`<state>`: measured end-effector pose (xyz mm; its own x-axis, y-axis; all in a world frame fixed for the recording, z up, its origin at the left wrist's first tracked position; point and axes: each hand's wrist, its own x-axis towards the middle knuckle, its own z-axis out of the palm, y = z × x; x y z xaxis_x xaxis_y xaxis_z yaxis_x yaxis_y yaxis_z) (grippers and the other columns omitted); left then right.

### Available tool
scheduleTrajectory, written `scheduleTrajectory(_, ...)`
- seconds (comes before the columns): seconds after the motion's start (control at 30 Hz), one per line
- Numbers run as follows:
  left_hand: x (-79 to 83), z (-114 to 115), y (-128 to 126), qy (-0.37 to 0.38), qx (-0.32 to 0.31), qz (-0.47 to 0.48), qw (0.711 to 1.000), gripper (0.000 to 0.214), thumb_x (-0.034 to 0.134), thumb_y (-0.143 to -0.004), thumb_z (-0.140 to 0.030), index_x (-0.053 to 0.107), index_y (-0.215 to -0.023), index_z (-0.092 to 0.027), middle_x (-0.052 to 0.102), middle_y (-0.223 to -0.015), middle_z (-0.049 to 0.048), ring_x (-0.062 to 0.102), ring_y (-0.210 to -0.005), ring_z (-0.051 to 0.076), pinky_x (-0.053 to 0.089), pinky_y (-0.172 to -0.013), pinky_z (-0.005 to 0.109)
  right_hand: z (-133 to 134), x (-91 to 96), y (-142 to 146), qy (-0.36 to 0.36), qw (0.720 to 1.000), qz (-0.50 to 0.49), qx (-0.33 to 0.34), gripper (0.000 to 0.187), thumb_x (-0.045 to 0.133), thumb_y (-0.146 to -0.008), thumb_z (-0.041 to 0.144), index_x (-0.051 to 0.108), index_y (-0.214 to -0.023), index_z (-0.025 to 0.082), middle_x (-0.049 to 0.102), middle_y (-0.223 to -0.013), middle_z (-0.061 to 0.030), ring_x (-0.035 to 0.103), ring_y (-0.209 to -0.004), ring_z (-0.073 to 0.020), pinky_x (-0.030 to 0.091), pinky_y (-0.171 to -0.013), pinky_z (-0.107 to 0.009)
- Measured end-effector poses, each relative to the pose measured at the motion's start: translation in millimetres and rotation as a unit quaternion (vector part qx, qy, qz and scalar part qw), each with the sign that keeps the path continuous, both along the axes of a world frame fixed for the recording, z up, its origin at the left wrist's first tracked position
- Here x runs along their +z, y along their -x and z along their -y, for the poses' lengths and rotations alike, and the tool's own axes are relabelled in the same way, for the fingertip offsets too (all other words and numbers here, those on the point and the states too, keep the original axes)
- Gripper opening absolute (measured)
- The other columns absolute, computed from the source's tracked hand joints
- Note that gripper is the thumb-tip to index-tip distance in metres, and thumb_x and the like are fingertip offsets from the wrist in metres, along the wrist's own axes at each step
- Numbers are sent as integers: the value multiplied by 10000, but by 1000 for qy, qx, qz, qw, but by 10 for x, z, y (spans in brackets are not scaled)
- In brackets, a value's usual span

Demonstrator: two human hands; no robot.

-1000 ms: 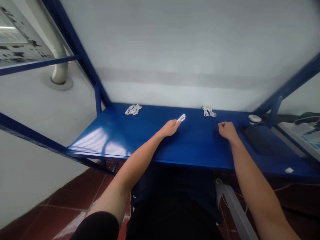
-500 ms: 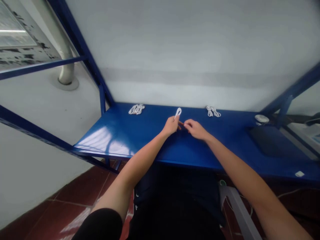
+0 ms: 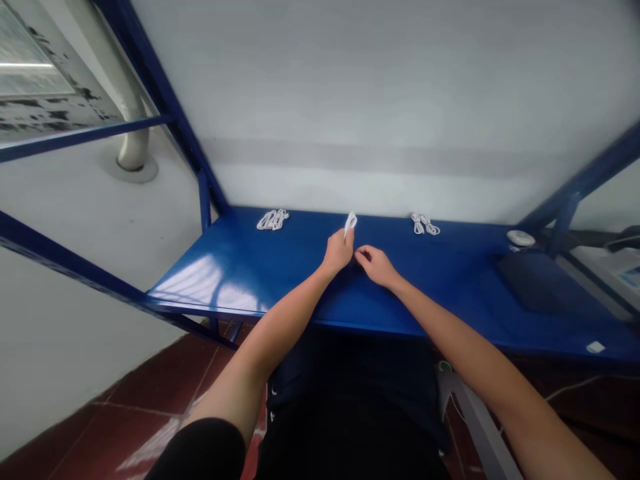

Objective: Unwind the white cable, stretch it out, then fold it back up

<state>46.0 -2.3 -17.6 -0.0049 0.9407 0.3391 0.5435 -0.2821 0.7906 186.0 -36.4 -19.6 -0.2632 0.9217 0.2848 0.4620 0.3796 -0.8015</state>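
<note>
My left hand [image 3: 339, 251] is closed around a white cable [image 3: 351, 221], whose looped bundle sticks up above the thumb. Just to its right, my right hand [image 3: 375, 264] has its thumb and fingertips pinched together close to the left hand's fingers. What lies in that pinch, if anything, is too small to make out. Both hands are over the middle of the blue table [image 3: 300, 267]. At the table's back, coiled white cables [image 3: 273, 219] lie to the left and two tied bundles of white cable [image 3: 425, 224] lie to the right.
A round white item [image 3: 521, 238] sits at the back right, beside a dark flat panel [image 3: 530, 283]. Near the right front edge lies a small white piece [image 3: 595, 347]. Blue frame posts [image 3: 175, 107] rise at the left, before a pale wall.
My right hand has moved left and slightly down, close against the left hand. The cable in my left hand has tilted and shifted a little left.
</note>
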Motion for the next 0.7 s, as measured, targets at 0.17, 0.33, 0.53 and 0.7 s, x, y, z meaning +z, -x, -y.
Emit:
scheduleTrajectory(0.17, 7, -10, -5, -11, -8, 67, 998, 402, 327, -969, -436, 403, -654, -198, 496, -603, -18, 456, -583, 110, 336, -554, 241, 27, 31, -14, -2, 997, -57, 47, 193, 598, -796, 391, 637, -770, 203, 630, -870, -48, 568, -732, -176, 456, -726, -335)
scheduleTrajectory(0.33, 6, -1, -31, -12, -16, 93, 995, 394, 327, -966, -445, 386, -661, -202, 469, -594, -28, 441, -572, 103, 334, -545, 236, 65, 52, -8, 18, 992, -106, 70, 216, 676, -747, 421, 640, -756, 208, 604, -859, -31, 526, -661, -146, 435, -654, -315)
scheduleTrajectory(0.53, 62, 43, -19, -22, -37, 56, 998, 388, 328, -973, -439, 403, -676, -201, 466, -585, -33, 437, -546, 99, 329, -540, 235, 57, 50, -7, 188, 949, -229, 105, 268, 711, -695, 450, 617, -722, 201, 598, -677, -4, 492, -545, -119, 381, -513, -263)
scheduleTrajectory(0.7, 147, 68, 70, -66, -66, -50, 994, 355, 361, -976, -425, 481, -735, -193, 499, -610, -22, 437, -547, 108, 300, -555, 248, 58, 74, -32, 314, 902, -271, 118, 232, 747, -652, 353, 599, -688, 178, 633, -621, -19, 501, -506, -98, 347, -457, -223)
